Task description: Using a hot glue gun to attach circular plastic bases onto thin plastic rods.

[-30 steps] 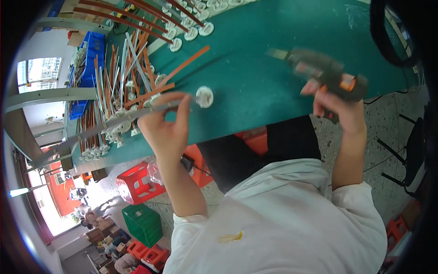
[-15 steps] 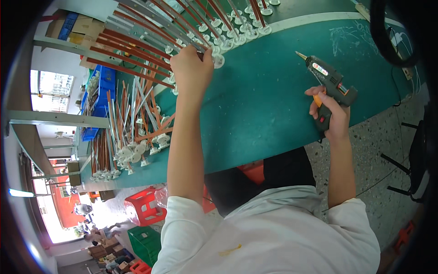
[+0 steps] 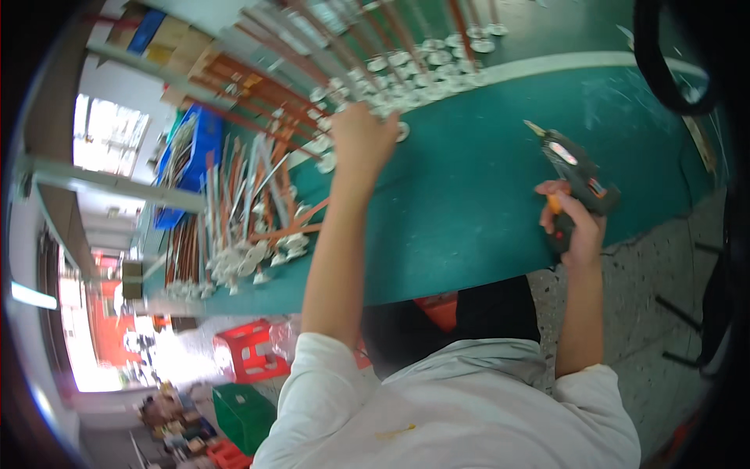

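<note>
In my right hand (image 3: 576, 223) is a black glue gun (image 3: 582, 172), its fingers wrapped round the grip by the orange trigger. The nozzle points up and left over the green table (image 3: 453, 203). My left hand (image 3: 363, 141) reaches to the far side, among long thin strips with round whitish bases. One such round base (image 3: 402, 131) shows just beside its thumb. The left fingertips are blurred and partly hidden, so their grip is unclear. Standing in rows beyond that hand are several brown strips (image 3: 383, 31) and grey strips (image 3: 293, 39).
At left, a loose pile of strips (image 3: 258, 187) with round bases (image 3: 234, 262) lies on the table. Behind it stands a blue bin (image 3: 199, 144). A red stool (image 3: 250, 349) and a green crate (image 3: 242, 414) are on the floor. Dark chair legs (image 3: 680, 316) show at right.
The whole view has shifted, so the table and both hands appear further right and lower, with blur. My left hand stays by the same round base; the glue gun stays in my right hand.
</note>
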The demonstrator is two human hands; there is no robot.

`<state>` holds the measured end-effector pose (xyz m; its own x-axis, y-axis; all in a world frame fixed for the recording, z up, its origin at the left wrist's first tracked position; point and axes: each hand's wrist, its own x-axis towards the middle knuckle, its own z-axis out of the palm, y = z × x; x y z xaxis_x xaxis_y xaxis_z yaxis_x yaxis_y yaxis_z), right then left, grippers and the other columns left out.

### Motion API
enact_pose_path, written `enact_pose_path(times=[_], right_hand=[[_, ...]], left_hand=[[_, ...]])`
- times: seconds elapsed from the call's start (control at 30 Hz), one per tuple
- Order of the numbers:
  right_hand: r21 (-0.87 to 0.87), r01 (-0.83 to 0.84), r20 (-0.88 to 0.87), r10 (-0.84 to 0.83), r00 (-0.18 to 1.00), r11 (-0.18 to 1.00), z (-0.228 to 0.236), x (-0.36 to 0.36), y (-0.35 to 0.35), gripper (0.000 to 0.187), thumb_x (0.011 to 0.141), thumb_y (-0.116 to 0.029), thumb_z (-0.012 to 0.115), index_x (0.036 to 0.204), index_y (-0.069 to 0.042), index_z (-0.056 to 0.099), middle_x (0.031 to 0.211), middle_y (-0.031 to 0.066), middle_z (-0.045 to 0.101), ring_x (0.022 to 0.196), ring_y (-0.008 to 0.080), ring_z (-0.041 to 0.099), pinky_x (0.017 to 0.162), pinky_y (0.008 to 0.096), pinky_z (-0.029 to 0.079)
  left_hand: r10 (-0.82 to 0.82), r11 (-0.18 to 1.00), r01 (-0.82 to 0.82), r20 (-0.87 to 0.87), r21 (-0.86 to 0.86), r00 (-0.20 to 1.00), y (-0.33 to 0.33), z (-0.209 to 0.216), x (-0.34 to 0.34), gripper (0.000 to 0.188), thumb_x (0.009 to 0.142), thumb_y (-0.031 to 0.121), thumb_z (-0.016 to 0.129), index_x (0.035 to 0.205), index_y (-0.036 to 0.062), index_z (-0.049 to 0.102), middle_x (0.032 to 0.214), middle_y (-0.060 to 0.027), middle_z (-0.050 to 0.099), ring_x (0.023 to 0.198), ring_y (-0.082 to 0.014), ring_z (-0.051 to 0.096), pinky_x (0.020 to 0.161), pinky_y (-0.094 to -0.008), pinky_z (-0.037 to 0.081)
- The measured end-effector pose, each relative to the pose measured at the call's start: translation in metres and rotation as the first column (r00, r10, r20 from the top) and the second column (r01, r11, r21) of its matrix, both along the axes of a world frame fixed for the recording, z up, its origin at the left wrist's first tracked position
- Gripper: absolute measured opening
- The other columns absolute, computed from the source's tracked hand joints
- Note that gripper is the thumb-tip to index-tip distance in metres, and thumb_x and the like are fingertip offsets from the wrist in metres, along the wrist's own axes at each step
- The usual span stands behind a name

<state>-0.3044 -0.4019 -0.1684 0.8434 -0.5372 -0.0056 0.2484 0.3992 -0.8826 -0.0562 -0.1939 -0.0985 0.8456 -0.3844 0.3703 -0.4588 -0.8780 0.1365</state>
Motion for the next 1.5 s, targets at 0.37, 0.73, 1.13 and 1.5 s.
enact_pose_path(times=[0.37, 0.73, 1.13, 1.5], right_hand=[[-0.072, 0.01, 0.071, -0.005, 0.997, 0.997, -0.025, -0.006, -0.021, 0.016, 0.096, -0.011, 0.056, 0.106, 0.001, 0.06, 0.104, 0.019, 0.067, 0.059, 0.0139, 0.055, 0.05, 0.0245, 0.043], [-0.17, 0.018, -0.015, -0.021, 1.0, 0.985, -0.016, 0.0, -0.012, 0.016, 0.096, -0.014, 0.058, 0.105, -0.001, 0.062, 0.105, 0.0173, 0.067, 0.061, 0.0123, 0.056, 0.052, 0.0248, 0.045], [-0.258, 0.016, -0.065, -0.034, 0.997, 0.966, -0.016, 0.002, -0.008, 0.015, 0.096, -0.014, 0.059, 0.105, -0.002, 0.062, 0.106, 0.0164, 0.068, 0.064, 0.0126, 0.06, 0.052, 0.0254, 0.046], [-0.303, -0.06, -0.001, 0.063, 0.998, 0.951, -0.012, -0.005, -0.008, 0.017, 0.096, -0.012, 0.06, 0.107, 0.0, 0.064, 0.106, 0.0149, 0.068, 0.063, 0.012, 0.06, 0.052, 0.0246, 0.046]], left_hand=[[-0.115, 0.859, 0.125, 0.05, -0.497, 0.992, 0.091, 0.025, -0.128, 0.017, 0.083, 0.017, 0.075, 0.091, 0.0021, 0.072, 0.07, -0.0133, 0.07, 0.059, -0.0253, 0.066, 0.057, -0.0335, 0.051], [0.668, 0.727, -0.618, -0.1, 0.301, 0.737, 0.338, 0.044, 0.007, 0.032, 0.079, 0.029, 0.079, 0.1, 0.0049, 0.074, 0.1, -0.0209, 0.072, 0.097, -0.0384, 0.07, 0.081, -0.0455, 0.057], [0.741, 0.543, -0.386, -0.209, 0.746, 0.638, 0.315, 0.057, 0.014, 0.037, 0.08, 0.019, 0.071, 0.116, 0.0095, 0.072, 0.124, -0.0157, 0.068, 0.115, -0.0359, 0.065, 0.093, -0.0491, 0.054], [0.408, 0.912, -0.257, -0.627, 0.321, 0.664, 0.35, 0.125, -0.044, 0.021, 0.087, 0.022, 0.065, 0.087, 0.0018, 0.071, 0.075, -0.0119, 0.072, 0.069, -0.0235, 0.072, 0.06, -0.0338, 0.054]])
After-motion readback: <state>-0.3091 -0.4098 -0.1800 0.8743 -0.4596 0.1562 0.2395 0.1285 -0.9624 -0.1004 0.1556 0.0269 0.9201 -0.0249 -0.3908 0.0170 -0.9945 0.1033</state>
